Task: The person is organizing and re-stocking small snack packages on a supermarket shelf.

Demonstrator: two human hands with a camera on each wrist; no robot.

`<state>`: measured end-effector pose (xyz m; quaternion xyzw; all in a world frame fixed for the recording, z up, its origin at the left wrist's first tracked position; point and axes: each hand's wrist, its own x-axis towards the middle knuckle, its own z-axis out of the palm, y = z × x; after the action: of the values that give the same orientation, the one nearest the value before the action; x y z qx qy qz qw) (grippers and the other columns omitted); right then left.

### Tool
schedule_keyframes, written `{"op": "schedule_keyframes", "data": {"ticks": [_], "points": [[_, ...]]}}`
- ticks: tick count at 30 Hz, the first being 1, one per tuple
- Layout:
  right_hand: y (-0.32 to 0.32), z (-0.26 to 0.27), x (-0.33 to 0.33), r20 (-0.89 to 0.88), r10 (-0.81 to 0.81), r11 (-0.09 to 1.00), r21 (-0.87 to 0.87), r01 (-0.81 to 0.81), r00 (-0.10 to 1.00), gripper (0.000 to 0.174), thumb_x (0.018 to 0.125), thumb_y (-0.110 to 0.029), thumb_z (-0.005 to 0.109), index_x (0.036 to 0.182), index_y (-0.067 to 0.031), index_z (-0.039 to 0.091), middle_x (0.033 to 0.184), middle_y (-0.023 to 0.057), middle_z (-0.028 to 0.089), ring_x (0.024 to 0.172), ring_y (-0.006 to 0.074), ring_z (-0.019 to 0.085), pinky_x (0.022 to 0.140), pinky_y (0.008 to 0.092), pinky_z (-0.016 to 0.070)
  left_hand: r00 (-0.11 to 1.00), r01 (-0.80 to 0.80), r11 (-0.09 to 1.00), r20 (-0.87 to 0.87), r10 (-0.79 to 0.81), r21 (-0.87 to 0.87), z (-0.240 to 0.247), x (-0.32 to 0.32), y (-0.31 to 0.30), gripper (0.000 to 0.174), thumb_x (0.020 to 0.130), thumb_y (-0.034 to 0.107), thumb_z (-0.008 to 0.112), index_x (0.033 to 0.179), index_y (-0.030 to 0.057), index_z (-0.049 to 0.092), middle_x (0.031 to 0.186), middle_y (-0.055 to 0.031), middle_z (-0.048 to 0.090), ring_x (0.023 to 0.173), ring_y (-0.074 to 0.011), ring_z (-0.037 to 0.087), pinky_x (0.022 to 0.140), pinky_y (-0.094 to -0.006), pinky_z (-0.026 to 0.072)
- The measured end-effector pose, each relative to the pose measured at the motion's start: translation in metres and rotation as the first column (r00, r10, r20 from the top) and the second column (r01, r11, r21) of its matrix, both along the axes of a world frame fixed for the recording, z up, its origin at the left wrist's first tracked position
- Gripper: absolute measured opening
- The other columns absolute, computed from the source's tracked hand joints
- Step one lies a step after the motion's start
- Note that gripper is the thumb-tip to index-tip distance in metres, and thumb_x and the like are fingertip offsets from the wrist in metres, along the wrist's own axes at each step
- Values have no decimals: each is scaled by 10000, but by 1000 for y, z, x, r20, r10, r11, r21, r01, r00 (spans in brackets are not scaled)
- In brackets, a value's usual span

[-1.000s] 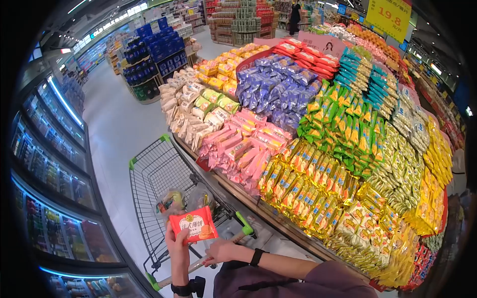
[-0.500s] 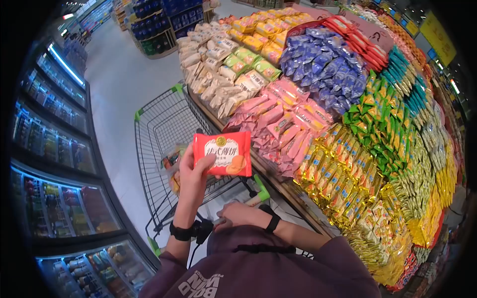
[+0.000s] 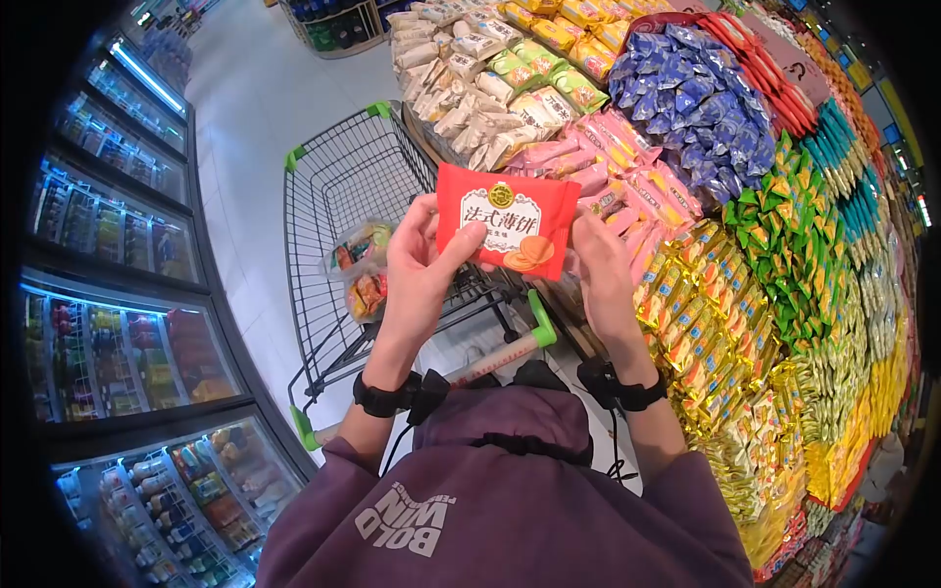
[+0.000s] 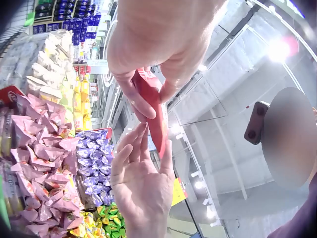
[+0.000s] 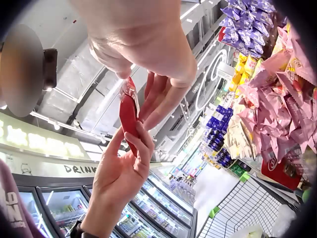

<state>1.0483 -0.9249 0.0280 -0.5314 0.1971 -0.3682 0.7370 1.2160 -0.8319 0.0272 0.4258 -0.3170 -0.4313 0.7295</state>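
A red square packet of French-style thin biscuits (image 3: 544, 211) is held up, its printed front towards the head camera. My left hand (image 3: 421, 269) pinches its left side, thumb across the front and fingers behind. My right hand (image 3: 603, 279) is at the packet's right edge. In the left wrist view, the right hand (image 4: 143, 186) has its fingers and thumb spread around the packet's end, thumb close to the red wrapper (image 4: 154, 119). The right wrist view shows the packet (image 5: 128, 116) edge-on, with the left hand (image 5: 119, 176) gripping its lower part.
A shopping cart (image 3: 323, 186) with green corners stands ahead, bagged goods (image 3: 365, 284) inside. On the right, a wide display holds pink packets (image 3: 657, 196), purple packets (image 3: 696, 108) and gold packets (image 3: 706, 304). Glass-door coolers (image 3: 127, 343) line the left side.
The packet has risen closer to the head camera in my left hand. My right hand has moved up from near the cart handle to the packet's right edge. The view has tilted down.
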Motion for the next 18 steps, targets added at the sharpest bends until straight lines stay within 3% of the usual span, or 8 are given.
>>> {"op": "schedule_keyframes", "data": {"ticks": [1,4,5,8,9,11,15,18], "points": [[1,2,0,45,2,1000,5,-2,999,353,1033,-236,541,1260,33,563,1147,87,655,988,151,662,839,292,541,999,-17,1000,27,17,-15,2,0,0,294,914,36,691,1168,-4,549,1076,-78,671,949,-134,658,829,-268,543],[6,6,1,-157,-163,909,-407,87,974,272,932,-113,690,1173,3,641,1050,74,689,1040,120,640,870,287,527,977,32,993,211,-8,-110,-5,10,0,319,867,-25,723,1148,-21,574,1075,-85,671,962,-142,662,845,-290,547],[7,12,3,-126,-191,884,-453,115,973,285,795,-13,780,1067,-44,702,1014,65,723,1081,157,643,913,326,520,962,40,992,274,-5,-123,-4,11,1,298,805,-48,763,1073,-19,637,1082,-101,692,1026,-189,658,918,-349,527],[-6,10,1,-13,-219,560,-821,114,976,290,749,-6,775,1027,-75,726,1072,63,734,1096,234,655,940,370,516,820,89,943,561,113,-320,-8,27,-7,275,733,-29,806,981,11,697,1086,-106,716,1094,-246,641,984,-397,488],[-5,13,-1,-37,-215,545,-834,88,976,309,715,-10,783,1009,-91,736,1110,51,733,1110,287,651,944,398,517,796,92,945,593,119,-313,-3,29,-6,274,671,-14,834,916,38,721,1074,-102,732,1136,-278,624,1003,-413,471],[-5,17,0,-27,-210,521,-849,89,977,295,716,-12,786,996,-92,741,1106,54,733,1101,282,656,937,389,521,781,109,935,611,130,-339,-4,32,-6,294,660,-12,841,925,44,727,1061,-99,735,1132,-282,627,994,-411,477],[-8,14,2,-8,-195,481,-872,89,981,288,739,-44,809,1014,-76,730,1070,67,735,1083,259,665,917,381,531,746,135,917,648,155,-375,-5,37,-8,304,680,4,852,954,27,722,1027,-87,738,1055,-233,661,932,-366,516],[6,12,0,-184,-245,801,-592,92,952,383,772,-71,820,1128,-55,677,1068,84,721,1054,254,673,904,383,538,837,17,999,547,1,-28,0,32,6,330,747,13,835,1040,-13,686,1003,-81,731,944,-164,682,853,-303,543]]}}
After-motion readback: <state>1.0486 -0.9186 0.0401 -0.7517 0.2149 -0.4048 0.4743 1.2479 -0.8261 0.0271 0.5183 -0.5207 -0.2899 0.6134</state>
